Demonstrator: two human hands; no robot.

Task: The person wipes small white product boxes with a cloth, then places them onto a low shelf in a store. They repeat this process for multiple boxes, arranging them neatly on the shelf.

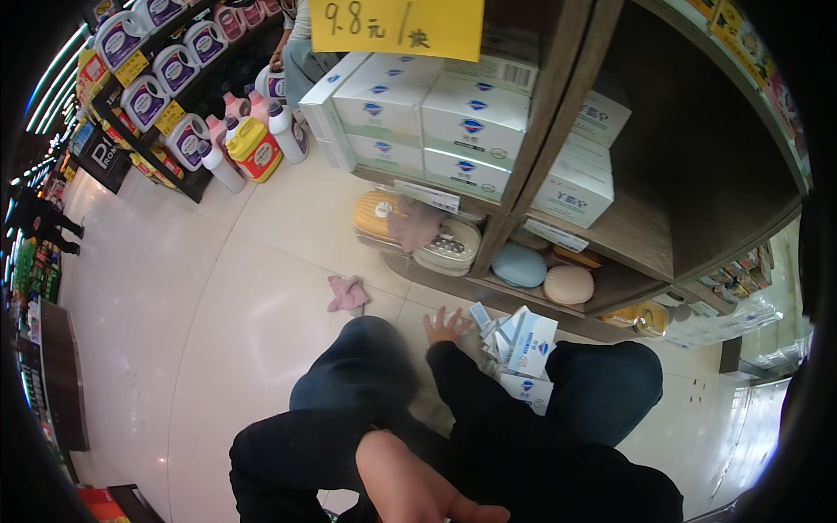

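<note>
My right hand (446,328) reaches down between my knees, fingers spread low over the floor tiles, nothing visibly held. Just right of it lies a loose pile of small white and blue soap boxes (536,345), partly covered by my sleeve. Close below the camera is my left hand (422,487), thumb stretched out; the bottom edge cuts off its fingers. A crumpled pink cloth (348,294) lies on the floor beyond my left knee. Another pinkish cloth (416,223) drapes over plastic-wrapped soap dishes (451,248) on the lowest shelf.
The wooden shelf unit (654,242) stands close ahead, holding stacked white soap cartons (471,124) behind a yellow price card (395,26). Detergent bottles (255,149) stand on the floor at upper left, beside a seated person (307,65). Another person (46,219) is at far left.
</note>
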